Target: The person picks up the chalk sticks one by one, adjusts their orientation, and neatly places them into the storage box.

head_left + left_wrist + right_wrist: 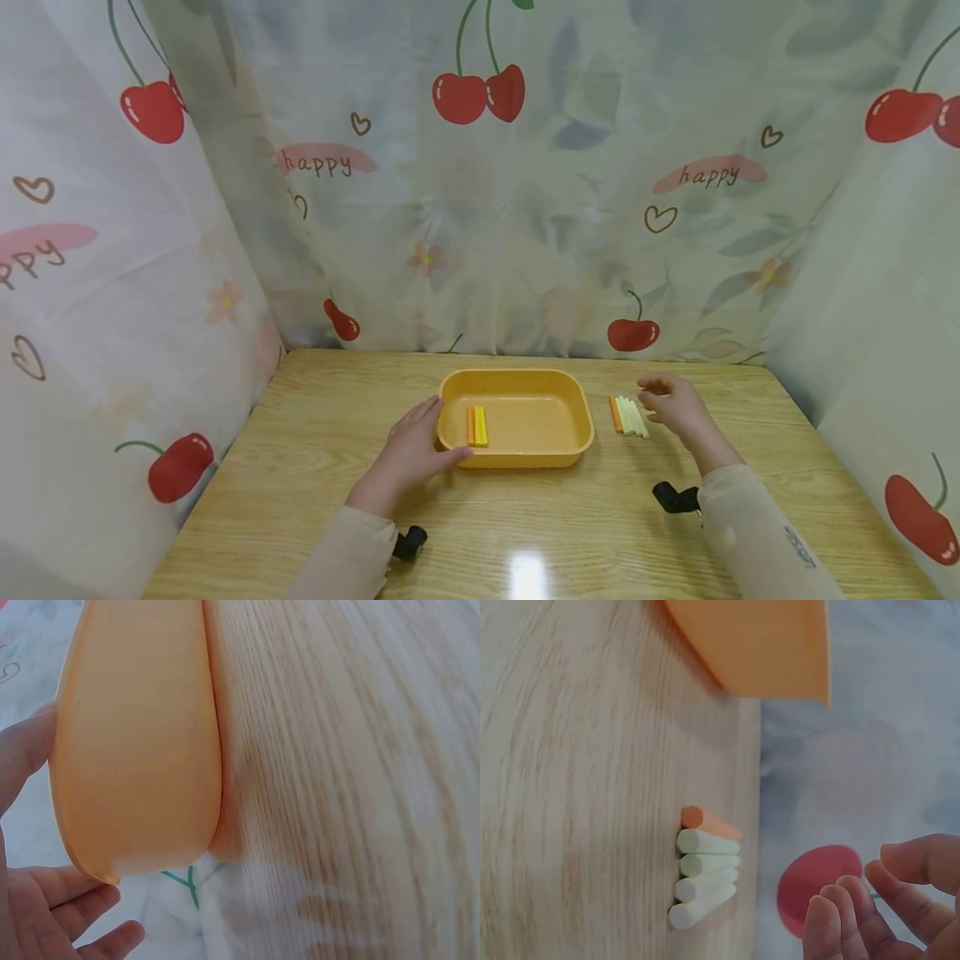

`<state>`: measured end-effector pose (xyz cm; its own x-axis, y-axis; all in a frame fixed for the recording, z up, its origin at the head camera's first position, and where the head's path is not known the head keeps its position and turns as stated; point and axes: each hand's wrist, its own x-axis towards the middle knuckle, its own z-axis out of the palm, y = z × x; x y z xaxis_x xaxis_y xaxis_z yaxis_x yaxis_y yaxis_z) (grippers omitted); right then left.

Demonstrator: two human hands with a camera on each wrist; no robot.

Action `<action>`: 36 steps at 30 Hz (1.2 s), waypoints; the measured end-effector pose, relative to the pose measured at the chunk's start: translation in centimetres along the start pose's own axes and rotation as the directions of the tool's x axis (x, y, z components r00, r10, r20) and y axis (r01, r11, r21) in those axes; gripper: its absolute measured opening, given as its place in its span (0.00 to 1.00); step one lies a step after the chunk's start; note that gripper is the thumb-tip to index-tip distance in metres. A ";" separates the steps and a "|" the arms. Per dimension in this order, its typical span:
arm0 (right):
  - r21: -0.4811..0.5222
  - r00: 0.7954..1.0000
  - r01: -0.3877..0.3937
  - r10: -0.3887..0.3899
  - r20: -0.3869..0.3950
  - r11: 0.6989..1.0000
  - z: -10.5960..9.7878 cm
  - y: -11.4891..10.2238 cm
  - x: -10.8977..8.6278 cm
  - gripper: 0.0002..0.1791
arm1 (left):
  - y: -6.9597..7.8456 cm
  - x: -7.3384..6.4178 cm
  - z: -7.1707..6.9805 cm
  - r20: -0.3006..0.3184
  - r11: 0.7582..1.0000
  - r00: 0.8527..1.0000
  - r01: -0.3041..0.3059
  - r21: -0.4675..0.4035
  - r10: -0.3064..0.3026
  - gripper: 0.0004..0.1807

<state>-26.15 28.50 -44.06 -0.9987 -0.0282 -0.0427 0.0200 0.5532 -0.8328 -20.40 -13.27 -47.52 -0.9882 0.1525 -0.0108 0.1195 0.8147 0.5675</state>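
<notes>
You've got a cherry-print curtain (502, 208) round the counter (525, 525), and the yellow-orange tray (532, 425) sits on the wood toward the back. Your left hand (408, 450) is spread around its near-left corner, thumb and fingers touching it. Your right hand (678, 408) is loosely bent, thumb apart from the fingers, near four pale sticks (631, 417) and an orange stick (616, 414) lined up right of the tray. Orange and yellow sticks (477, 427) lie inside, left end.

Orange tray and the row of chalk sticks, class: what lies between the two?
Only bare wooden tabletop lies between the orange tray and the chalk sticks, as the head and right wrist views show.
</notes>
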 end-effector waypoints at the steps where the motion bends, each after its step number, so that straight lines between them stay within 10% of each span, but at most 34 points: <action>1: 0.000 1.000 -0.005 0.005 -0.001 1.000 0.0 0.3 0.2 0.19 | 0.0 0.0 0.0 0.000 1.000 1.000 -0.001 0.001 0.001 0.58; 36: -0.012 0.976 -0.203 0.204 0.076 0.979 1.0 4.2 3.8 0.20 | 0.1 -0.1 -0.3 0.022 1.000 1.000 0.016 0.001 -0.016 0.58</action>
<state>-29.83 29.93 -48.26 -0.9672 0.0223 -0.2530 0.2221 0.5577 -0.7998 -20.28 -13.34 -47.22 -0.9877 0.1514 -0.0381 0.1035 0.8177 0.5663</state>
